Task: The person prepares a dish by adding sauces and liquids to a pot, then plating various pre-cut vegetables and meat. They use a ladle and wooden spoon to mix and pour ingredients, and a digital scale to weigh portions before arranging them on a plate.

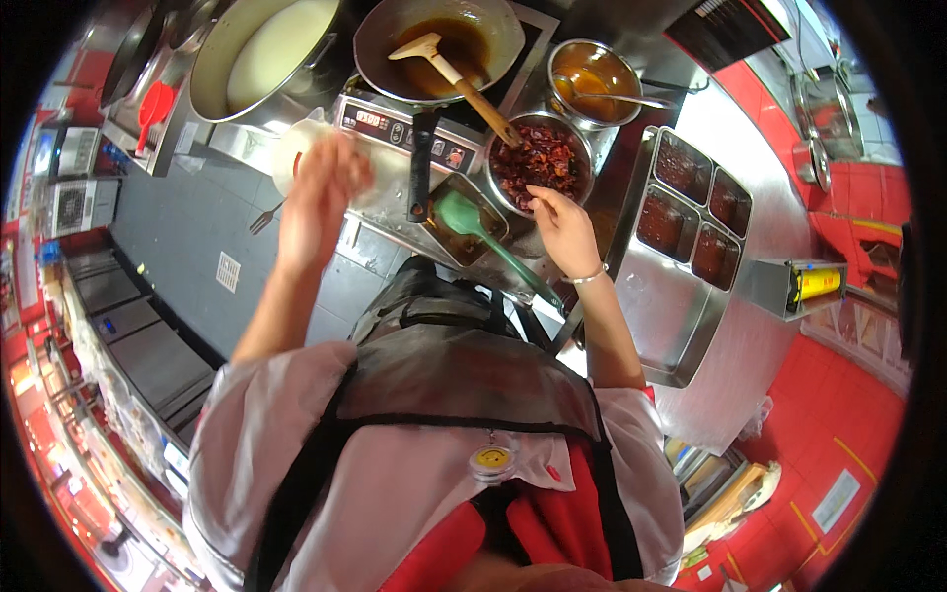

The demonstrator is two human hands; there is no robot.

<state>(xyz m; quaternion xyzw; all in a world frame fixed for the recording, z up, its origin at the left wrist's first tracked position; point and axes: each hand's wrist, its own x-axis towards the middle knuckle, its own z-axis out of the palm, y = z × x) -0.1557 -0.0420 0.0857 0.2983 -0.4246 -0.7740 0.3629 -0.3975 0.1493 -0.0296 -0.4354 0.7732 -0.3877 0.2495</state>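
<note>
My left hand [329, 177], blurred and with fingers curled, is over a whitish round dish [288, 159] with a small red piece at it. Whether those fingers hold anything cannot be made out. My right hand [568, 233] is at the near rim of a steel bowl of dark red dried chili pieces [536, 163]. Its thumb and fingertips are close together; a piece between them cannot be told. Behind the bowl is a wok [488, 55] with brown liquid, on an induction cooker [399, 129]. A spatula with a wooden handle [473, 96] lies across the wok and reaches the chili bowl.
A green spatula [473, 222] rests in a small metal tray [473, 255]. A steel bowl [621, 118] holds orange liquid and a ladle. A large pot [214, 89] holds pale liquid. Right, a steel tray [666, 318] carries several pans of dark red sauce. The wok's black handle [420, 163] points towards me.
</note>
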